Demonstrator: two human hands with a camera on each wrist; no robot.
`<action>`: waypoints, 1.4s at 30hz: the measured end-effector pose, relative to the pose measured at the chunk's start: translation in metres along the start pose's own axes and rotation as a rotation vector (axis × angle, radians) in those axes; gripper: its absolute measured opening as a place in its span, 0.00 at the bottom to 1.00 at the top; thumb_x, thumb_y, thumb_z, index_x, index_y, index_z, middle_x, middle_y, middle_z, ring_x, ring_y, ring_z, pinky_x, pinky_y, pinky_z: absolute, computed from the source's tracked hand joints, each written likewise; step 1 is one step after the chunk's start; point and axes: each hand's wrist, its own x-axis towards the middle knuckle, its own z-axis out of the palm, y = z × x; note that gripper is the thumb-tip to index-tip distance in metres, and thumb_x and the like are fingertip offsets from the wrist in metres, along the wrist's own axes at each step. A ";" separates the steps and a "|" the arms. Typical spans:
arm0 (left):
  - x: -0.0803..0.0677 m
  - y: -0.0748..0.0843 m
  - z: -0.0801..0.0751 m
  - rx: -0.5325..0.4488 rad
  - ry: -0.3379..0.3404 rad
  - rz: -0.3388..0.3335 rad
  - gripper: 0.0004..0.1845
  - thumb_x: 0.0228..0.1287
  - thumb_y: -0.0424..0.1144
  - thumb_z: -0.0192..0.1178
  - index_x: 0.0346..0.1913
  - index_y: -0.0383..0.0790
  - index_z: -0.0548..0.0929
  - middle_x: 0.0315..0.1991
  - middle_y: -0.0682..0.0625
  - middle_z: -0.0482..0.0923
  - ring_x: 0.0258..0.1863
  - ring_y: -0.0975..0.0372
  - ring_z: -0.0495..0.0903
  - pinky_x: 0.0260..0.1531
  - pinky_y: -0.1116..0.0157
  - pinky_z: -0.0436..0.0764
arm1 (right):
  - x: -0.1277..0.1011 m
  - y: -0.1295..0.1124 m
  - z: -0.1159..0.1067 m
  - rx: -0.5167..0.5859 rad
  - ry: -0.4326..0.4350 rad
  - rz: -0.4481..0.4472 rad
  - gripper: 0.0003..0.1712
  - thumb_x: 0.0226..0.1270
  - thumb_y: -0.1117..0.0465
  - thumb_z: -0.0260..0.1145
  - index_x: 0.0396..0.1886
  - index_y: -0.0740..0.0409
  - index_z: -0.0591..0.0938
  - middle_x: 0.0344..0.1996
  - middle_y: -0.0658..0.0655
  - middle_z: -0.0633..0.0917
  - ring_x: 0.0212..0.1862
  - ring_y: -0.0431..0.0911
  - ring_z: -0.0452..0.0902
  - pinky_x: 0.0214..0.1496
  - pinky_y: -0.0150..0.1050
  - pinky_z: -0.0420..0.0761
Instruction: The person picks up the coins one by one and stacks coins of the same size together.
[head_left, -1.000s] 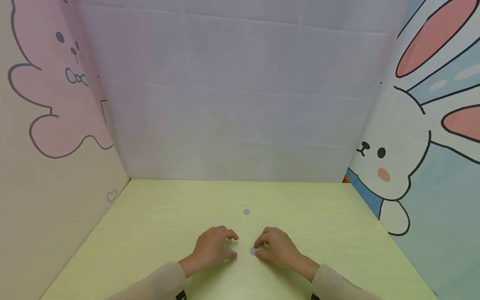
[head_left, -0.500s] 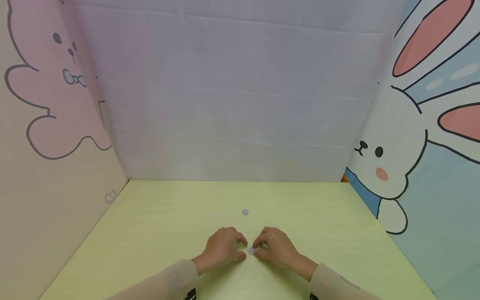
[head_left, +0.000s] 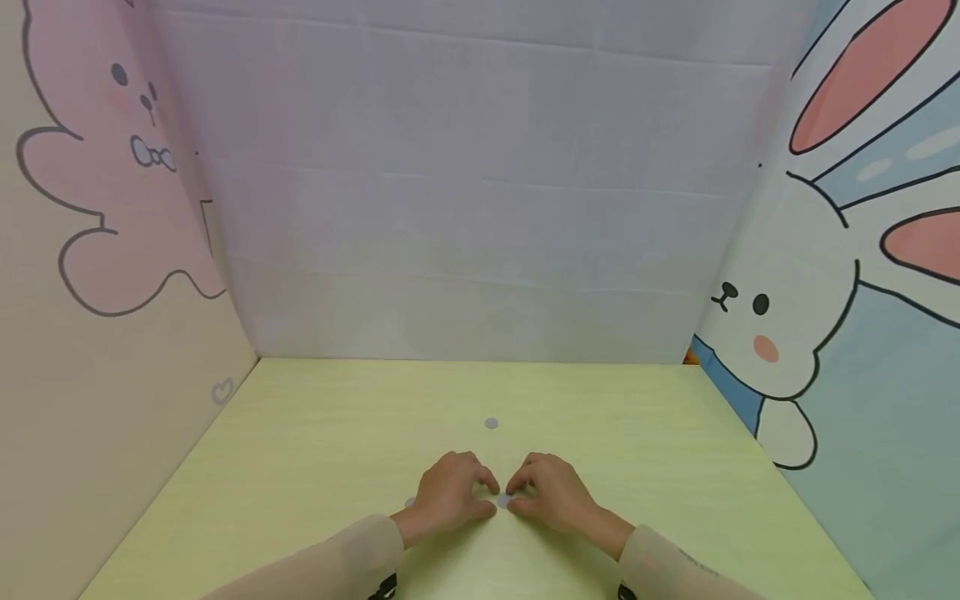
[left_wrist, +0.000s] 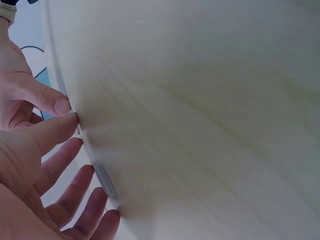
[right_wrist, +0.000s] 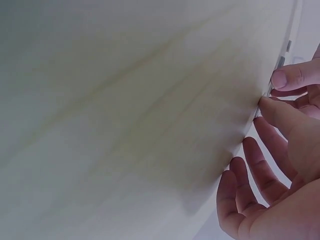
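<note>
Both hands rest close together on the pale green table [head_left: 300,467], near its front edge. A small grey disc [head_left: 504,500] lies flat between them. The tip of my left hand's [head_left: 468,487] thumb and a fingertip of my right hand [head_left: 528,487] meet at its edge. The other fingers of both hands lie spread and relaxed on the tabletop. In the left wrist view the left thumb [left_wrist: 50,132] points at the right hand's fingertip [left_wrist: 56,104]. A second grey disc [head_left: 491,423] lies a little farther back. A third, faint disc [head_left: 409,502] shows just left of the left hand.
Three upright panels close in the table: a pale lilac back wall [head_left: 480,208], a pink cartoon panel [head_left: 90,250] on the left and a rabbit cartoon panel [head_left: 825,317] on the right. Long beige sleeves [head_left: 330,562] cover both forearms.
My left hand has slid right until its thumb meets the right hand at the disc, uncovering a faint disc on its left. The right hand has stayed put.
</note>
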 end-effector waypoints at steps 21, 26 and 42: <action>0.005 0.007 0.004 0.077 0.060 -0.036 0.07 0.53 0.47 0.84 0.32 0.57 0.94 0.32 0.59 0.82 0.29 0.67 0.73 0.23 0.66 0.70 | 0.000 0.000 0.001 0.000 0.023 -0.012 0.06 0.59 0.56 0.84 0.34 0.47 0.94 0.35 0.43 0.86 0.38 0.39 0.78 0.39 0.33 0.75; 0.005 0.008 0.004 0.081 0.061 -0.028 0.06 0.53 0.47 0.84 0.31 0.58 0.94 0.32 0.58 0.83 0.29 0.67 0.74 0.23 0.67 0.70 | 0.002 0.004 -0.003 0.016 -0.018 -0.024 0.06 0.59 0.57 0.83 0.35 0.49 0.94 0.34 0.43 0.87 0.37 0.38 0.79 0.40 0.34 0.76; 0.006 0.009 0.003 0.077 0.051 -0.035 0.06 0.54 0.47 0.83 0.29 0.58 0.93 0.32 0.59 0.83 0.30 0.66 0.75 0.26 0.67 0.72 | 0.020 0.030 -0.017 0.031 -0.028 0.017 0.12 0.61 0.63 0.81 0.45 0.56 0.92 0.42 0.52 0.87 0.47 0.49 0.81 0.50 0.46 0.82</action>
